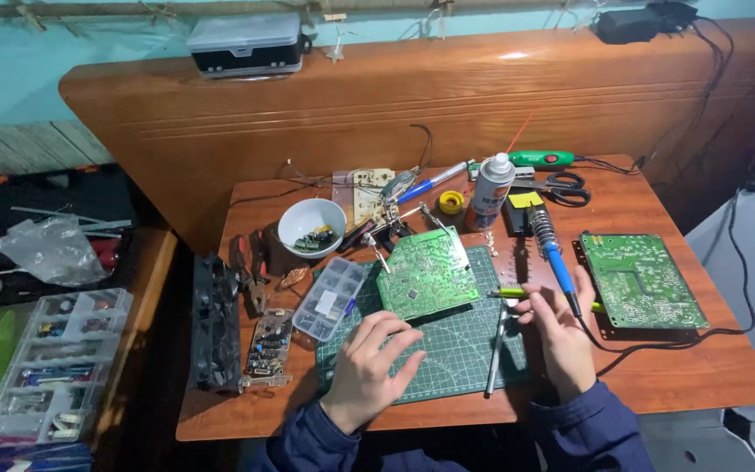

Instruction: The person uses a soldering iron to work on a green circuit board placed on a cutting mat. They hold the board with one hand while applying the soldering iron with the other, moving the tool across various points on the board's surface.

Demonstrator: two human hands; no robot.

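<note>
- Left hand: nothing in grip, fingers curled loose on green cutting mat, near table front.
- Right hand: grip pinching blue soldering iron, touching yellow-green tool.
- Circuit board tilted in clamp, just beyond hands.
- 2nd board flat at right.
- Spray can twd back.

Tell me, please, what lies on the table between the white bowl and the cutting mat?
In the head view, a clear plastic compartment box lies between the white bowl and the green cutting mat, its corner overlapping the mat's left edge.

White bowl of small parts, spray can, yellow solder reel, black scissors, second green board at right, clear compartment box, grey case up on the ledge.
</note>
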